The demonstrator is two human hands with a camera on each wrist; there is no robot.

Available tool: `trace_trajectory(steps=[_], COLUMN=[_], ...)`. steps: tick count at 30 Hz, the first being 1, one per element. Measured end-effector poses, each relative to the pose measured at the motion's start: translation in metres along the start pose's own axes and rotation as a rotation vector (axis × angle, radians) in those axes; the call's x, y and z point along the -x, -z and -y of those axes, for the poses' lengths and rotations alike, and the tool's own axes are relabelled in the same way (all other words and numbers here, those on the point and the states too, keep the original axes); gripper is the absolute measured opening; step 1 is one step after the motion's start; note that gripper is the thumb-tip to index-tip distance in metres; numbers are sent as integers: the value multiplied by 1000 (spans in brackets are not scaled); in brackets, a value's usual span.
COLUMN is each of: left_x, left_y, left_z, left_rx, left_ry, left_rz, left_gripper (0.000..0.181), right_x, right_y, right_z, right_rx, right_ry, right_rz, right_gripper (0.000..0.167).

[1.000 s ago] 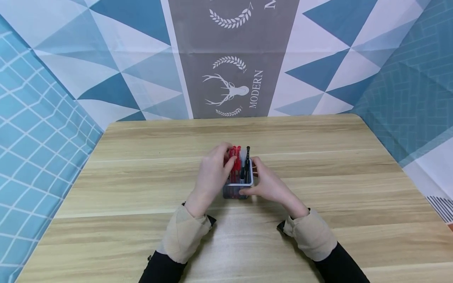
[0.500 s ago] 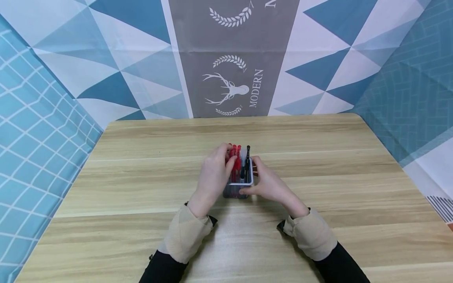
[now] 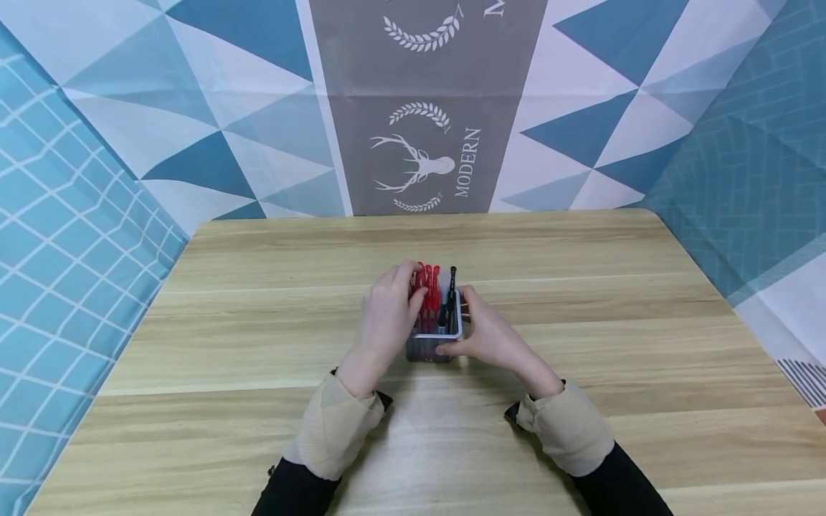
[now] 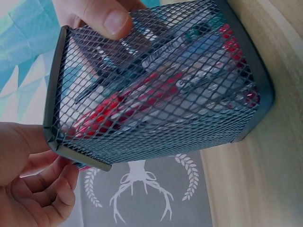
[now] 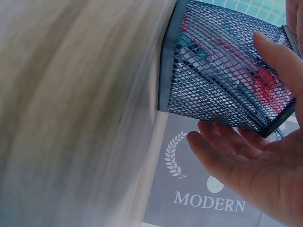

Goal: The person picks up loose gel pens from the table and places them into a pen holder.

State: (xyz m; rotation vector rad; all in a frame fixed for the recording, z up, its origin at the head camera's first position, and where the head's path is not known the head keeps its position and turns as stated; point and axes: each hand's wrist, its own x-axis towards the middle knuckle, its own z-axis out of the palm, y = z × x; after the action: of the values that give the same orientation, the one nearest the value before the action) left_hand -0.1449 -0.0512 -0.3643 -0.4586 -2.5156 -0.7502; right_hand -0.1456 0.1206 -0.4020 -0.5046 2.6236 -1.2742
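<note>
A dark wire-mesh pen holder (image 3: 429, 351) stands upright on the table, filled with pens. Red pens (image 3: 431, 301) lean at its left side, and a black pen (image 3: 452, 283) rises on the right. My left hand (image 3: 386, 308) reaches over the rim from the left, thumb and fingers curled at the tops of the red pens; its fingertips are partly hidden. In the left wrist view, a bit of red shows beside those fingers (image 4: 59, 182). My right hand (image 3: 493, 340) grips the holder from the right, thumb on the near wall and fingers around the far side.
The wooden table (image 3: 258, 344) spreads around the holder. Patterned cloth (image 3: 426, 107) with a deer print hangs behind its far edge, and blue tiled cloth (image 3: 64, 251) hangs on the left.
My left hand has shifted slightly at the red pens, and more red tops show beside its fingers. My right hand and the pen holder stay in place.
</note>
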Motion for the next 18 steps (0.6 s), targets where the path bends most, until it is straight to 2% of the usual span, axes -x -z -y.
trace_trajectory(steps=[4,9,11,14,18], left_x=[-1,-2,-3,-5,-6], left_y=[2,8,11,17,25], left_z=[3,8,11,17,30], left_rx=[18,62,77,82,72], left_ry=[-13,2,1,-8,30], left_rz=[26,79,53,-32,-124], left_gripper=[29,33,32,26,20], right_x=[0,1,1,2,4], right_y=[-1,0,-1,-4,-9], right_z=[0,2,2,3,6], right_rx=[25,29,31,50,45], right_ry=[6,10,7,-3,-40], right_rz=[-12,-11,-12,-13,6], right_gripper=[82,84,85,92,112])
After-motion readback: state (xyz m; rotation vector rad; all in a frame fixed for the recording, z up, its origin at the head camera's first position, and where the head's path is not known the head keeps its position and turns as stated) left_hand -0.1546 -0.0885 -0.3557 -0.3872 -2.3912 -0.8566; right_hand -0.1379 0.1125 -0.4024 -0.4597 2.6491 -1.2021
